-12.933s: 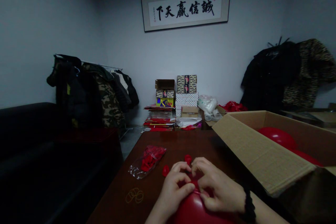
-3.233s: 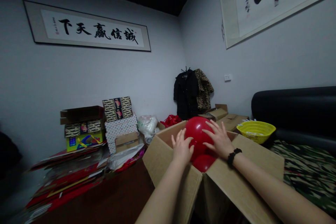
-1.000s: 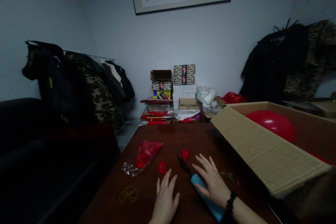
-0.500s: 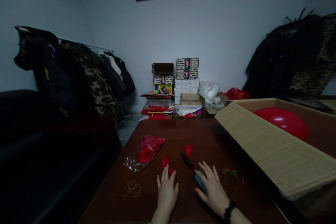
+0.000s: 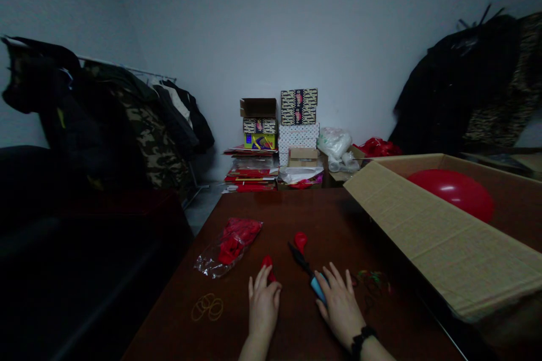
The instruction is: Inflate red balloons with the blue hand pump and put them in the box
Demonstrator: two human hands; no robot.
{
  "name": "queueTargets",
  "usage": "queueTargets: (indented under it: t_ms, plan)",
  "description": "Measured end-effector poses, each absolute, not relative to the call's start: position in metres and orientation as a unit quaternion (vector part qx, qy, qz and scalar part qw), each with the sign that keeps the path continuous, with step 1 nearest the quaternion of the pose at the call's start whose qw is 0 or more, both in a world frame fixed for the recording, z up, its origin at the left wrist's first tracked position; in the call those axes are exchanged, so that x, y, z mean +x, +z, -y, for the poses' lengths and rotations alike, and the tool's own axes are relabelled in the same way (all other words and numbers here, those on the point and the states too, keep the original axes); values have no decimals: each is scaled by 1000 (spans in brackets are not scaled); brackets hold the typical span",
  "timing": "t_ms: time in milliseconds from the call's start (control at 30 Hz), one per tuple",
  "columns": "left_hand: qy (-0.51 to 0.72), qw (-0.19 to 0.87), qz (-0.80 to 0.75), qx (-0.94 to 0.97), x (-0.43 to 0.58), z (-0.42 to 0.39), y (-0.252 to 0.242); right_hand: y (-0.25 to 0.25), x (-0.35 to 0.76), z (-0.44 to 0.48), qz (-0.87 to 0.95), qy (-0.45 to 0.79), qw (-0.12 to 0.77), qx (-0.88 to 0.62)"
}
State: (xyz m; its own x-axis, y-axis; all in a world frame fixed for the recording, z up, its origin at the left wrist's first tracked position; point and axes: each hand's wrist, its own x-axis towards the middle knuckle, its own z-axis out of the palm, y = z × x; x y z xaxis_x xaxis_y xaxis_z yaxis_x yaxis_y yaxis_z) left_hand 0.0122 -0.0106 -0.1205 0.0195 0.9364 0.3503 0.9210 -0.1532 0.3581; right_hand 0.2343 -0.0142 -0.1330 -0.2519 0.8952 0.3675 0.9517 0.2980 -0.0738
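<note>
Limp red teardrop-shaped rubber balloon (image 5: 267, 263) lies on the glossy brown wooden tabletop (image 5: 288, 206), at 12 o'clock from my left hand (image 5: 263, 307). Going from the left, thin yellow rubber bands (image 5: 207, 308) lie at 9 o'clock from that hand and a clear plastic bag of red balloons (image 5: 234, 241) at 11 o'clock; I touch neither. My left forefinger and thumb come round the near end of the limp balloon, hiding part of it; I cannot tell whether they are pinched on it. Its long axis runs roughly from 11 to 5 o'clock, rounded end away from me, so the narrow end seems to sit at my fingers. Left is the nearer hand: from my right hand (image 5: 341, 307) the balloon lies at 10 o'clock, well apart. Next comes a second limp red rubber balloon (image 5: 300, 240), just beside the black nozzle of a slim light-blue plastic pump (image 5: 317, 289); that nozzle points to 11 o'clock. Over the pump's barrel my right fingers lie spread apart, not curled round it. At 2 o'clock from them stands a brown cardboard box (image 5: 427, 237) holding an inflated red balloon (image 5: 451, 192).
</note>
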Motion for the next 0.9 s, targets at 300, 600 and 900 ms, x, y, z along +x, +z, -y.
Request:
queueTargets:
  t_ms: [300, 600, 900]
  plan:
    - [295, 8, -702, 649, 4, 20, -129, -119, 228, 18, 755, -59, 109, -644]
    - [236, -16, -706, 668, 26, 1, -128, -120, 233, 16, 734, -71, 99, -668]
    - [256, 1, -707, 659, 17, 6, -119, -114, 233, 20, 755, -78, 124, -639]
